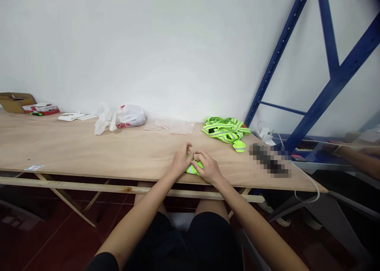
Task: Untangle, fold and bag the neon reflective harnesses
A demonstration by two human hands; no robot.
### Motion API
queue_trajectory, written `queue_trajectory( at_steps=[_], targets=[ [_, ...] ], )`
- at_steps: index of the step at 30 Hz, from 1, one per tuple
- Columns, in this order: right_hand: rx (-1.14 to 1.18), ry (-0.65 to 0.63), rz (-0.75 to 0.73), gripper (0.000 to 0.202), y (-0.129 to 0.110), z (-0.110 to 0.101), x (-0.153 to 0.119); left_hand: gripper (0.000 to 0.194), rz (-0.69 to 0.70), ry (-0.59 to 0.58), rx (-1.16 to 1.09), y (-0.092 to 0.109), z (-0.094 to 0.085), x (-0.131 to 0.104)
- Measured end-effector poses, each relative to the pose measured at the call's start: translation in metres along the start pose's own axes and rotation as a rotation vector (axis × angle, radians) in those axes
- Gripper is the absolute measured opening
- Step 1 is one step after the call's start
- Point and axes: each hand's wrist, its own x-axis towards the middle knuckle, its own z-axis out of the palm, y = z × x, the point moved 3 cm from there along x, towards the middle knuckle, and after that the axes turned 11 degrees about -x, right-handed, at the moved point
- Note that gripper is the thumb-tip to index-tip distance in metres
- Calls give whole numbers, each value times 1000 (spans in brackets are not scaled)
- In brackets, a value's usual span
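Both hands meet near the front edge of the wooden table, over a small yellow-green reflective strap (pixel 194 168) with a silver stripe. My left hand (pixel 181 160) has its fingers curled round the strap's left side. From the other side, my right hand (pixel 209 167) pinches the strap between thumb and bent fingers. The fingers cover much of the strap, so its full shape is hidden. Farther back and to the right lies a loose heap of the same reflective straps (pixel 224 129), one end hanging toward me.
Along the wall stand a cardboard box (pixel 18 102), a red and white box (pixel 44 109), white papers (pixel 73 116), a white plastic bag (pixel 132 115) and clear plastic sleeves (pixel 181 127). A blue metal frame (pixel 279 49) rises at right, beside a pixelated dark object (pixel 268 160). Another person's arm (pixel 353 158) shows far right.
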Motion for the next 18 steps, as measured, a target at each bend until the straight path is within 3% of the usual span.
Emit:
queue_trajectory(
  at_steps=[2, 4, 8, 13, 18],
  targets=[
    [9, -50, -22, 28, -2, 2, 0, 23, -91, 128, -243, -8, -5, 3],
    [10, -114, -38, 51, -4, 6, 1, 20, -164, 205, -365, -16, -7, 7],
    [-5, -201, -54, 76, -8, 9, 3, 22, -212, 228, -438, -26, -8, 10],
    [-59, -243, -130, 73, -14, 5, 6, 23, -253, 286, -493, -32, -8, 11],
    [-87, -206, -168, 61, -15, 4, 5, 29, -265, 336, -474, -38, -10, 14]
  ],
)
